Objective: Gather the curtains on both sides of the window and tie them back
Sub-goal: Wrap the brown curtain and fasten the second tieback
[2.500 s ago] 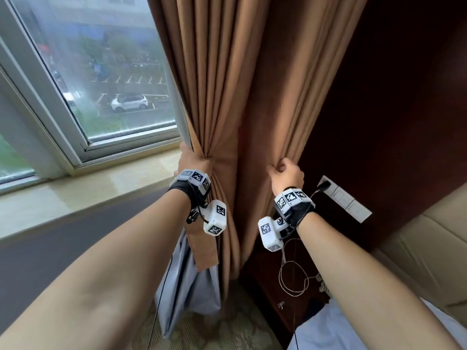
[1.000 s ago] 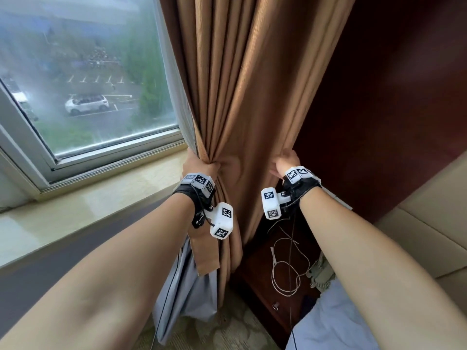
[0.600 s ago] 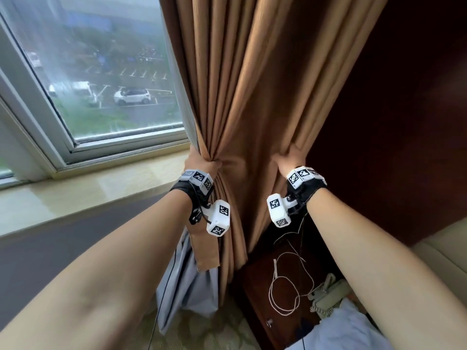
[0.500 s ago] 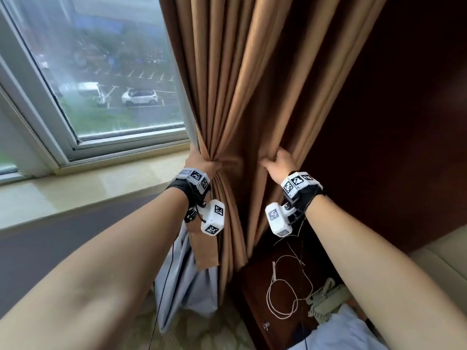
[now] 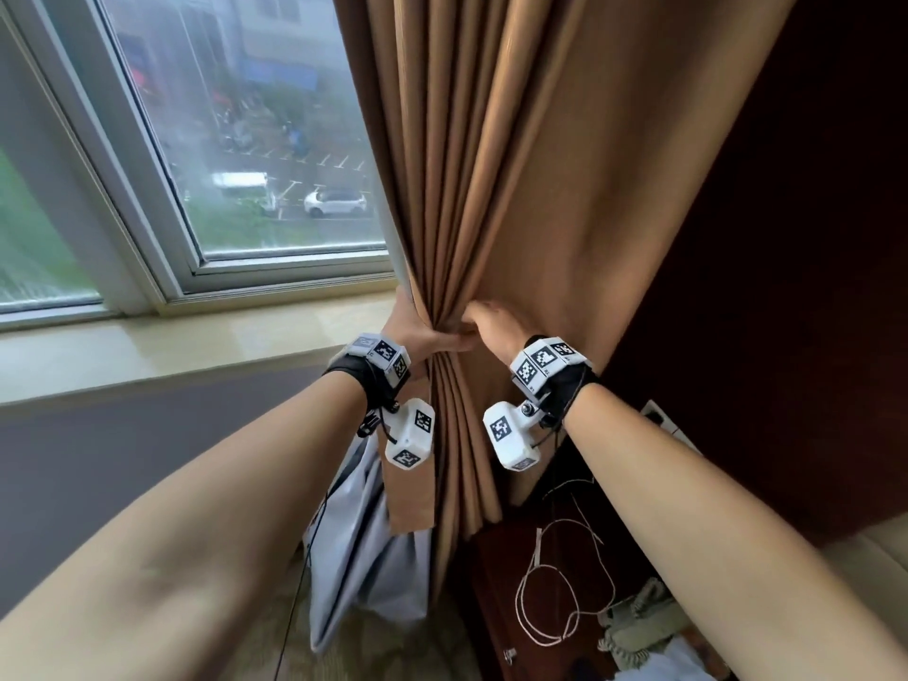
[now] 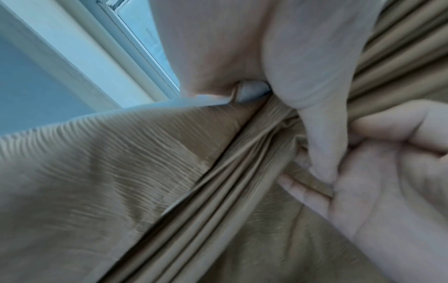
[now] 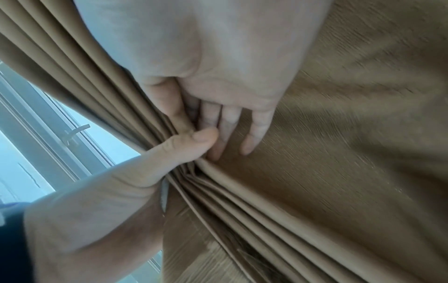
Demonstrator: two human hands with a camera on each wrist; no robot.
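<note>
A brown pleated curtain (image 5: 516,164) hangs to the right of the window. My left hand (image 5: 422,334) grips its gathered folds at sill height, thumb (image 6: 315,134) wrapped across the bunch. My right hand (image 5: 494,324) is right beside it, touching the left thumb. Its fingers (image 7: 227,124) lie fairly straight and press the outer folds into the bunch. A flat brown strip (image 5: 408,489) hangs below my left wrist. Pale grey lining (image 5: 363,557) shows beneath it. The rest of the left hand's fingers are hidden behind the fabric.
The window (image 5: 245,140) and its pale stone sill (image 5: 196,346) are on the left. A dark wood wall (image 5: 786,238) stands right of the curtain. Below it a dark cabinet holds a white cable (image 5: 565,597) and a phone (image 5: 634,626).
My right hand has carried the curtain's right folds leftward until it meets the left hand. The bunch is narrower. The left hand has kept its grip.
</note>
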